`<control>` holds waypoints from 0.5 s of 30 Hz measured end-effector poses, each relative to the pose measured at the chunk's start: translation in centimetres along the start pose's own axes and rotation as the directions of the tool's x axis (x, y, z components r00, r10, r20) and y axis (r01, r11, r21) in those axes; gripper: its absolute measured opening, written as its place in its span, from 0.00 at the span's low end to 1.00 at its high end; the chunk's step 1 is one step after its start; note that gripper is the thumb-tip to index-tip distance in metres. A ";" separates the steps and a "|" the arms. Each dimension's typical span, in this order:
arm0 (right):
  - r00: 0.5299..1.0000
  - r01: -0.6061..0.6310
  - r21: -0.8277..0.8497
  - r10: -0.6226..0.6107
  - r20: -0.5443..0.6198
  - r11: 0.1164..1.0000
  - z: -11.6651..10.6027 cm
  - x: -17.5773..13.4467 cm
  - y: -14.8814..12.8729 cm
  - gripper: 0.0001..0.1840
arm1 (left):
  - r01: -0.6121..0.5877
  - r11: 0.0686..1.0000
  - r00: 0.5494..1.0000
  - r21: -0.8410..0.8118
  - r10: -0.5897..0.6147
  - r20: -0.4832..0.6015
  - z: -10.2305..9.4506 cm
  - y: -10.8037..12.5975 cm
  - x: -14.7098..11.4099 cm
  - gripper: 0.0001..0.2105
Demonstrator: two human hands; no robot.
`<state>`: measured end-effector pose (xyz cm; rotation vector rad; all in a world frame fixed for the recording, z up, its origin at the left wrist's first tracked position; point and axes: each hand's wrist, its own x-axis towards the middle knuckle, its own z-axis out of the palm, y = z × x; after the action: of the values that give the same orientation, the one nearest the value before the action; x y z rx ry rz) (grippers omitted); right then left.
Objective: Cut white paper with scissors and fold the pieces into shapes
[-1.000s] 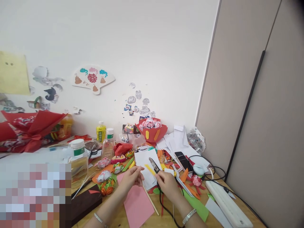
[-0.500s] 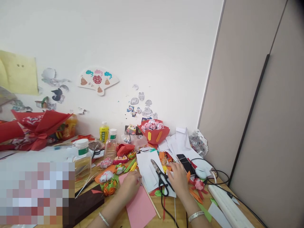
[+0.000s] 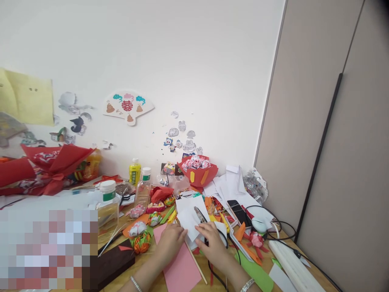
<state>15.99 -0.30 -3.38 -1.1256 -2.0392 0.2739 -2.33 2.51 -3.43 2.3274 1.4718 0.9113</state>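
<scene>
The person's left hand [image 3: 172, 243] is over the upper part of a flat pink sheet of paper [image 3: 184, 273], its fingers curled inward; whether they grip anything cannot be told. A thin, pale wooden stick [image 3: 199, 267] runs slantwise past that hand's fingertips and along the sheet's right edge. The right hand [image 3: 209, 241] reaches in from the other side, its thumb and index fingertip slightly apart over overlapping plain white sheets of paper [image 3: 186, 215]. Whether it touches them is unclear. A gap with white paper behind it separates the two hands.

Grey-bladed scissors [image 3: 199, 214] lie on the white sheets just beyond the right hand, blades pointing away from the person; the hand partly hides their handles. A silvery, sparkling bracelet [image 3: 247, 285] circles the right wrist.

Left of the pink sheet, a crumpled orange-and-green paper ball [image 3: 142, 244] sits on the wooden table [image 3: 141, 258], near a long dark-brown block [image 3: 111, 267]. To the right, a broad green paper piece [image 3: 258, 276] is partly behind the right forearm, and a white, elongated power strip [image 3: 298, 267] lies near it. Farther back are a black-screened phone [image 3: 238, 211], a rounded white computer mouse [image 3: 259, 224] and a red paper-wrapped bouquet [image 3: 202, 177] of pink-and-white flowers.
</scene>
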 end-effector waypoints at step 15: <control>1.000 -0.011 0.385 0.002 0.024 0.923 0.3 0.1 -0.2 0.15 | 0.198 0.540 0.977 -0.818 -0.177 0.119 -0.5 1.4 0.4 0.22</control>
<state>15.66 -0.31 -3.43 -0.8852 -1.8919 0.6638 -1.53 2.13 -2.21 1.4219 0.9118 1.1709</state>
